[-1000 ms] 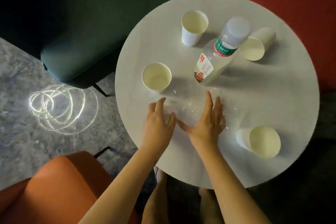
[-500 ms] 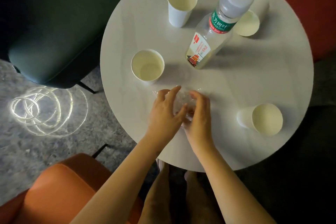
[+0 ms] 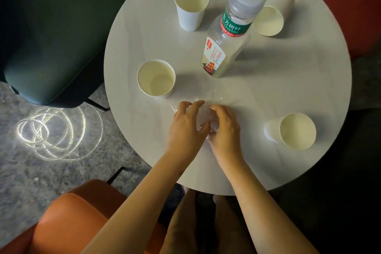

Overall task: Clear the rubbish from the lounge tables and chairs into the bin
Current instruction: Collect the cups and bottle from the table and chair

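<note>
The left hand (image 3: 186, 128) and right hand (image 3: 223, 130), flat a second ago, now grip the crumpled clear plastic wrap (image 3: 205, 116) on the round white desk (image 3: 268, 97), ready for the bin.

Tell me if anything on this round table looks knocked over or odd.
One paper cup behind the bottle lies on its side, mouth facing the camera; the other three stand upright. Both hands are bunching crinkled clear plastic film.

Left hand (image 3: 186, 130) and right hand (image 3: 223, 130) cup crumpled clear plastic (image 3: 204, 116) on the round table (image 3: 278, 93).
</note>
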Motion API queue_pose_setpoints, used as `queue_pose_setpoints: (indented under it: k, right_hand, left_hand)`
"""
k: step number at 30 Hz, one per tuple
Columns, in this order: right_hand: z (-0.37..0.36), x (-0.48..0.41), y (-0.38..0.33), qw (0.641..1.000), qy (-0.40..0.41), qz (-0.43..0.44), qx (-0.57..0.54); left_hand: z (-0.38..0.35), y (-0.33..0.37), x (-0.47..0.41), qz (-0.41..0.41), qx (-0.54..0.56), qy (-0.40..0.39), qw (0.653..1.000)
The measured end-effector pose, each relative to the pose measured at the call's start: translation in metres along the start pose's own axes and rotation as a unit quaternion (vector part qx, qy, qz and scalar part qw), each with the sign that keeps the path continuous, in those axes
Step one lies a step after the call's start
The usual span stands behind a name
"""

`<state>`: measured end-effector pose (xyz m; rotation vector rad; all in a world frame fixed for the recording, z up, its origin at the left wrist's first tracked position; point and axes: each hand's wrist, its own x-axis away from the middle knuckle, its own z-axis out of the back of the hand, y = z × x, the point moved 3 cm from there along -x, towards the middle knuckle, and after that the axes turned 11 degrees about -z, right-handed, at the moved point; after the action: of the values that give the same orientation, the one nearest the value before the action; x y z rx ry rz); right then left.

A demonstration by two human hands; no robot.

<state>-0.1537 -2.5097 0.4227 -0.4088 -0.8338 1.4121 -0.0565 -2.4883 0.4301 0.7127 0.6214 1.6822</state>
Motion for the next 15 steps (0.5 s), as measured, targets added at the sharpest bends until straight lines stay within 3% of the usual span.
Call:
queue_pose_setpoints:
  k: [5, 11, 15]
  right_hand:
    - [0.005, -0.003, -0.008, 0.99, -0.072, -0.043, -0.11]
    - [0.017, 0.002, -0.028, 0.981, -0.11, 0.0, -0.163]
    - [0.031, 0.007, -0.033, 0.979, -0.138, 0.093, -0.119]
  left_hand:
    - [0.002, 0.004, -0.001, 0.012, 0.055, 0.008, 0.998]
    - [0.012, 0.019, -0.002, 0.017, 0.164, 0.013, 0.986]
    - [0.024, 0.032, -0.002, 0.016, 0.194, 0.032, 0.98]
